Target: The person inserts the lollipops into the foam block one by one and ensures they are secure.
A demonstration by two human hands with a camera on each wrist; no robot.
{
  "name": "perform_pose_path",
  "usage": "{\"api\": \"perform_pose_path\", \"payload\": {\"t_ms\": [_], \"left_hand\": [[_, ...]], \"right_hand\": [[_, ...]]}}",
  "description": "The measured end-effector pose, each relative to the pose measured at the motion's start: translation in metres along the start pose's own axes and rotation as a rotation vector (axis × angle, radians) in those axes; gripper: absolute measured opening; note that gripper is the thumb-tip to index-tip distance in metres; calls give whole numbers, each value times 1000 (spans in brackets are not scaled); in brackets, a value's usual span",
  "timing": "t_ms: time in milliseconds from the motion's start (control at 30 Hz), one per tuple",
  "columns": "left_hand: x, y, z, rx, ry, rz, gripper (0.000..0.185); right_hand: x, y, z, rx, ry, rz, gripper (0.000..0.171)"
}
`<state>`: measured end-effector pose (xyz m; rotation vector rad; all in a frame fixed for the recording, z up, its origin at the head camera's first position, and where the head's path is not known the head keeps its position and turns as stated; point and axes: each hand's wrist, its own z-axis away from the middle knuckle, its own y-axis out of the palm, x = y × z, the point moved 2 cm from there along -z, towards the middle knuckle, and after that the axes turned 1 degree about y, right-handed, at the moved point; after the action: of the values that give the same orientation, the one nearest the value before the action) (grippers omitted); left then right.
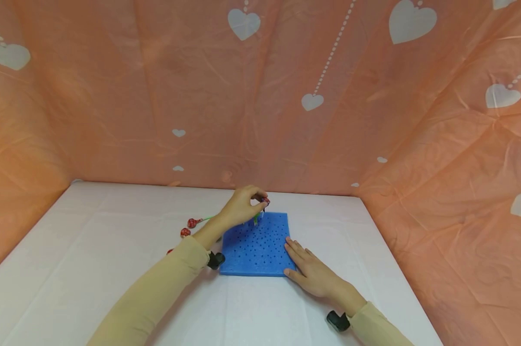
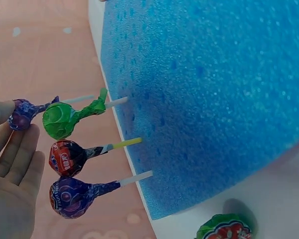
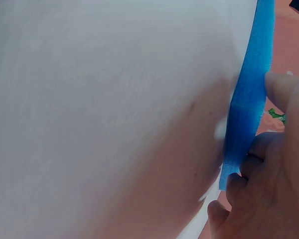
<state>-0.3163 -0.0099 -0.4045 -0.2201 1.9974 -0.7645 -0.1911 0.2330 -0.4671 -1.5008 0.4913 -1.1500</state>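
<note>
Head view — left hand [image 1: 239, 206] pinches a lollipop [image 1: 266, 201]; straight-fingered right hand [image 1: 311, 275] touches blue foam [image 1: 260, 247].

Plenty of room over the near half of the blue foam block [image 1: 256, 262], but look at the far edge: 3 planted lollipops [image 2: 67, 158] crowd in beside the left fingers [image 2: 27, 149]! Loose lollipops [image 1: 192, 223] and the left sleeve [image 1: 156, 293] clog the left flank, the right fingers [image 1: 297, 250] wall off the right edge, and beyond them the bench [image 1: 373, 254] runs wide to the orange cloth [image 1: 442, 216].
</note>
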Motion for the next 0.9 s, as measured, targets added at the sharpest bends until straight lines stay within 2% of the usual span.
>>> {"api": "perform_pose_path", "payload": {"t_ms": [400, 900], "left_hand": [[2, 5, 0, 106, 1, -6, 24], [2, 5, 2, 123, 0, -52, 22]], "right_hand": [[-2, 1, 1, 8, 9, 1, 73], [-4, 2, 0, 9, 16, -5, 75]]}}
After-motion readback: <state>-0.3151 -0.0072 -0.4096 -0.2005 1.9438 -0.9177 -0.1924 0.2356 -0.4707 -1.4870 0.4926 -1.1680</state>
